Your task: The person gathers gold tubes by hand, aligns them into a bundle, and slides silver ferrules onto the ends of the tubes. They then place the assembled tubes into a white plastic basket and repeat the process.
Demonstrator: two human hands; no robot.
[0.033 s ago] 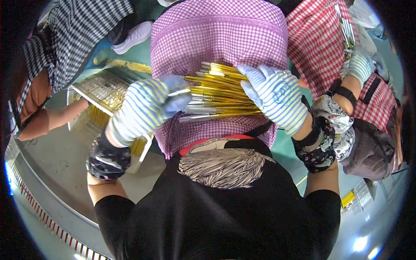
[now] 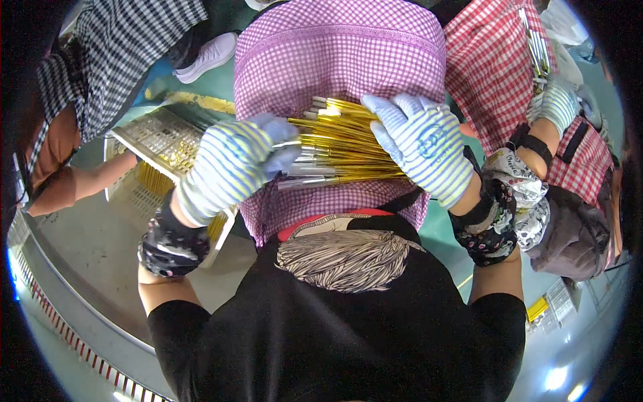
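My right hand, in a white glove with blue stripes, is closed over a bundle of thin gold rods with silver tips and holds it level above my lap. My left hand, in the same kind of glove, pinches the silver end of a rod at the bundle's left side. Under the bundle lies my purple checked apron. Black patterned sleeves cover both wrists.
A white tray of gold parts sits on the grey table at my left. A person in black-and-white check works at the far left. On the right, a person in red check has a gloved hand raised.
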